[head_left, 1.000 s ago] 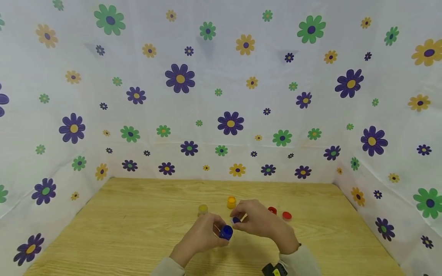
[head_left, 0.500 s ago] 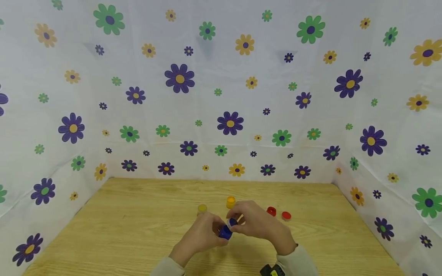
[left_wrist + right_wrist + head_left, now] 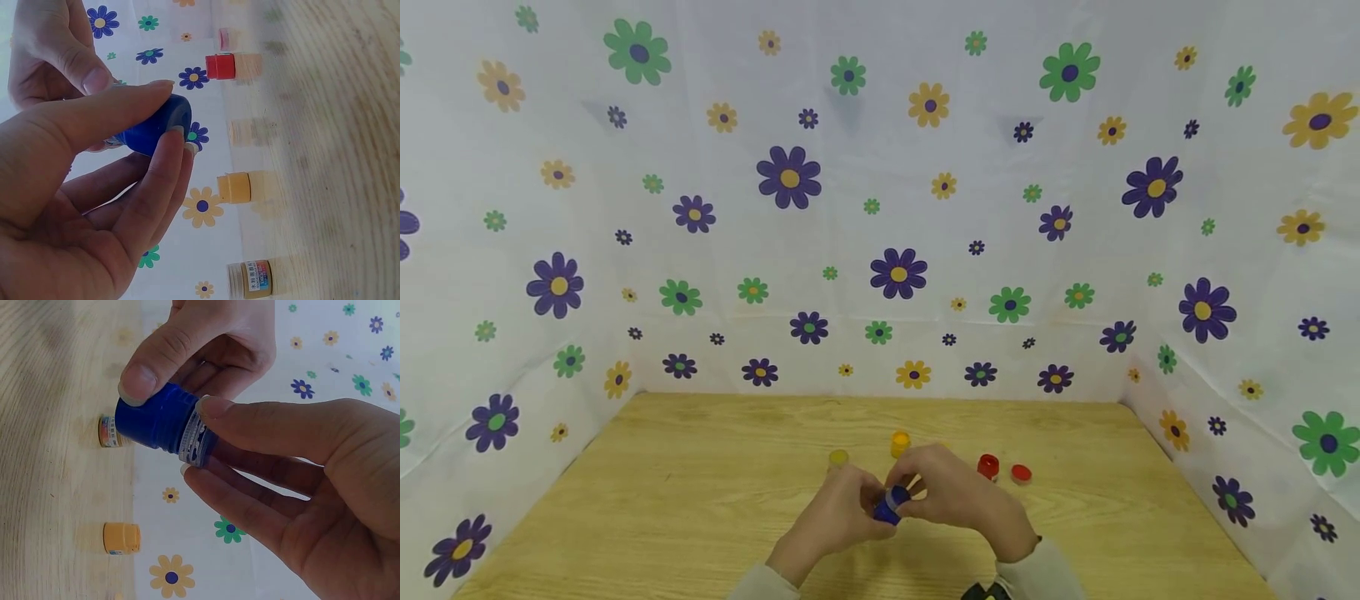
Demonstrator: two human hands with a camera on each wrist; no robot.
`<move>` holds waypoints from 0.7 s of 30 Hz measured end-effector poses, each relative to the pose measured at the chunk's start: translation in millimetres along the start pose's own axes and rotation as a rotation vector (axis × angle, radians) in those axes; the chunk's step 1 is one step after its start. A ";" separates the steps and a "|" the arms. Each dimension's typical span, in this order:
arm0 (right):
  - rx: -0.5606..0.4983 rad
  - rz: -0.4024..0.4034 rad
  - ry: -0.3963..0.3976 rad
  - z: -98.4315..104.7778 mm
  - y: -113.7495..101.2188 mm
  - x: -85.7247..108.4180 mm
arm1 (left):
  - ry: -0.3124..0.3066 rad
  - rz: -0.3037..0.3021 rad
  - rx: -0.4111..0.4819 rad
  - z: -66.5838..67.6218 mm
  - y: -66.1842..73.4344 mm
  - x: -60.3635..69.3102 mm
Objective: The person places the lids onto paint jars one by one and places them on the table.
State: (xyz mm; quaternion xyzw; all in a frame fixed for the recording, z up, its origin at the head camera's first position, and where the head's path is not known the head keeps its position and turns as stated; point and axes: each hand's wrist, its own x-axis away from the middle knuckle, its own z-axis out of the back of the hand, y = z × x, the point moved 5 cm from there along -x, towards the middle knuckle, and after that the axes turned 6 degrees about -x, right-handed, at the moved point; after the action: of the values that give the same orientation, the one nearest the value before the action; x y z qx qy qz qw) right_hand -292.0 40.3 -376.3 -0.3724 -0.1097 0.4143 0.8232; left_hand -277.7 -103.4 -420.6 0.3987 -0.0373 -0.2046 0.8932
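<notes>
My left hand holds a small blue paint jar above the table, thumb on one side and fingertips on the other. The jar leans over with its mouth toward my right hand. Between the right thumb and fingers is a clear ridged lid, smeared with blue on its inside. That lid sits against the jar's threaded mouth; whether it is screwed on I cannot tell. In the left wrist view the jar's base faces the camera side, and the lid is mostly hidden behind the hands.
Beyond the hands on the wooden table stand a yellow-orange paint jar and a capped ochre jar, partly behind the left hand. To the right are an open red jar and its red lid. Flowered cloth encloses the table.
My right hand has brought the lid left and down from beside the blue jar onto its mouth. The left hand stays nearly in place, with the jar tilted more toward the right hand.
</notes>
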 end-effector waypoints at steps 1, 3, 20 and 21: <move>0.001 -0.008 -0.005 -1.0 0.1 -0.3 | -0.001 0.004 -0.002 -0.1 -0.4 0.1; 0.012 -0.018 -0.014 -2.5 0.3 -0.8 | -0.002 0.007 -0.006 -0.1 -0.8 0.2; 0.050 -0.027 -0.018 -5.7 4.0 -2.4 | 0.000 -0.022 0.011 0.3 2.5 0.3; 0.047 -0.033 -0.017 -6.1 4.7 -2.6 | -0.002 -0.021 0.015 0.1 2.4 0.4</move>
State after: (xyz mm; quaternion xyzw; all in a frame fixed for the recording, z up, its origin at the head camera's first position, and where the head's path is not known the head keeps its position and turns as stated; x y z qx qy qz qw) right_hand -293.5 36.9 -383.5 -0.3474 -0.1131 0.4064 0.8375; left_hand -276.6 -102.2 -418.8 0.4056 -0.0357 -0.2142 0.8879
